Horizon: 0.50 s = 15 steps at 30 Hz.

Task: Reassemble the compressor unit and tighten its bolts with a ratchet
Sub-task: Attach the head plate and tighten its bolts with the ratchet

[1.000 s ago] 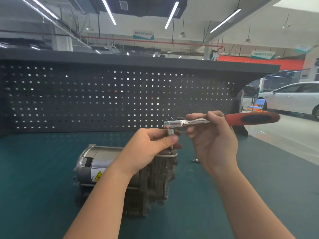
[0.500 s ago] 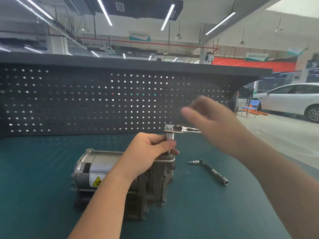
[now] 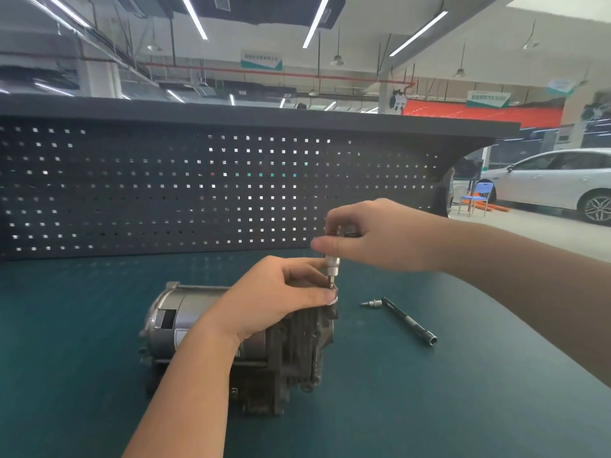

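Observation:
The compressor unit lies on its side on the green mat, silver body to the left and dark finned end to the right. My left hand rests on its top right edge, fingers and thumb curled round the lower tip of a chrome bit socket. The socket stands upright on the compressor's top. Just above it, my right hand pinches the tool's top end with fingertips. The ratchet's head and handle are hidden behind that hand.
A black extension bar and a small spare bit socket lie on the mat right of the compressor. A dark pegboard walls off the bench's back. A white car and a blue chair stand beyond.
My right hand left the ratchet's orange handle, swung left, and now pinches the tool's top above the socket. The handle is out of sight. My left hand stayed at the socket.

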Available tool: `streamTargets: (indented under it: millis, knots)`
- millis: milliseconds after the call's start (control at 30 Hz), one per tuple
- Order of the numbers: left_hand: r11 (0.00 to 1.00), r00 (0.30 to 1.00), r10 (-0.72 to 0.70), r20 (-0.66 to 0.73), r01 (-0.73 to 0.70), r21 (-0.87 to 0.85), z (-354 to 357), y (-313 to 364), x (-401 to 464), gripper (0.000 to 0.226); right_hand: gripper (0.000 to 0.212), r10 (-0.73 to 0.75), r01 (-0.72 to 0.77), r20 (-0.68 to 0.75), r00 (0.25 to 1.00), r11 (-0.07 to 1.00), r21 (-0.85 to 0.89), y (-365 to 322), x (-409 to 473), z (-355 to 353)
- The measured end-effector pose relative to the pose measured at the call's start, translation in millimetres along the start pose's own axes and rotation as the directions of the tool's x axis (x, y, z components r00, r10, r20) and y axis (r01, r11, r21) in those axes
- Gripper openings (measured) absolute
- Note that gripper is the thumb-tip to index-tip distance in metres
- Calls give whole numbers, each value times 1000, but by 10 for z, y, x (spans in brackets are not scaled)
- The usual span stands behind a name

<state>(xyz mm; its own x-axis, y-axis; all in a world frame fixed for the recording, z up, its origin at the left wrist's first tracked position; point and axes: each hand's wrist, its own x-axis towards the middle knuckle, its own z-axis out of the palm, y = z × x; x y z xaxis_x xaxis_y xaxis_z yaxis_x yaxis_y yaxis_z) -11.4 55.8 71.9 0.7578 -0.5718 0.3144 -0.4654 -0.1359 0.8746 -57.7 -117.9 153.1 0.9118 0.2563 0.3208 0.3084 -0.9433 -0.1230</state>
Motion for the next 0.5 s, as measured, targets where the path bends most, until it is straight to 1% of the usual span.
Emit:
streamTargets:
  millis: [67,133,167,200,267,300,333,367,400,433,467,500]
  knots:
    - [1000,999,-8,-35,7,-18,19,-15,2,1,37,14,-13,19,1000,999,-38,-49,22,4]
    - [999,999,-16,-52,15,-30,43,-9,6,1,33,29,-17,76,997,990,-142,-109,44,43]
    - [1000,998,-17,-60,16,-24,58,-3,9,3,26,71,-66,56,996,995,-77,-131,70,79]
    - [1000,997,-17,-74,16,-15,72,1,15,6,19,90,-87,50,995,994,-65,-177,60,92]
    - [1000,994,-16,-111,17,7,86,4,22,14,21,91,-84,37,995,985,-154,-212,41,118]
    - [1000,992,-16,-127,19,19,85,-2,27,19,21,87,-83,16,996,986,-146,-243,46,118]
    - [999,990,-21,-142,26,31,84,-7,32,24,32,82,-78,15,997,982,-172,-287,48,95]
    - [999,988,-27,-154,34,40,79,-14,36,26,39,100,-101,-14,995,984,-149,-306,48,95]
    - [999,986,-30,-164,36,33,74,-24,39,23,42,131,-136,-61,990,987,-87,-331,50,94]
    - [999,986,-27,-166,30,18,69,-37,42,16,43,153,-160,-100,983,985,-63,-320,72,109]
    - [1000,987,-20,-157,21,1,71,-35,36,11,43,173,-182,-114,978,981,-73,-307,74,105]
    - [1000,990,-15,-141,14,-13,73,-35,36,13,45,157,-167,-129,979,983,-69,-253,91,108]
